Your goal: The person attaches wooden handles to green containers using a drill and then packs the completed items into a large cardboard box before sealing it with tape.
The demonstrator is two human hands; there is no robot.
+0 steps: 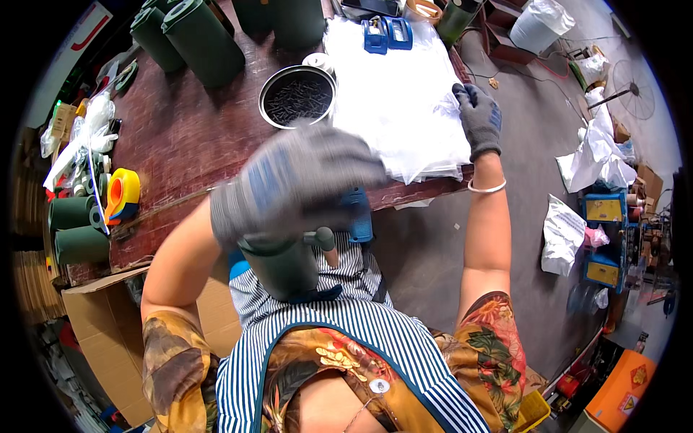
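Note:
My left hand (pixel 310 173), in a grey glove, is smeared by motion above my lap, just short of a round tin (pixel 297 97) of small black pieces. Its fingers point right, but the blur hides whether they hold anything. Below it a dark green roll (pixel 278 267) stands at my lap, with a small green-and-tan cylindrical piece (pixel 328 249) beside it. My gloved right hand (pixel 478 119) is at the right edge of a stack of white plastic bags (pixel 404 108), its fingers closed on a bag's edge.
Several dark green rolls (pixel 202 43) stand at the back left of the brown table (pixel 166 144). A yellow tape dispenser (pixel 124 195) sits at its left edge. Two blue tape dispensers (pixel 388 34) rest on the bags. A fan (pixel 632 90) stands right; an open cardboard box (pixel 105 332) is lower left.

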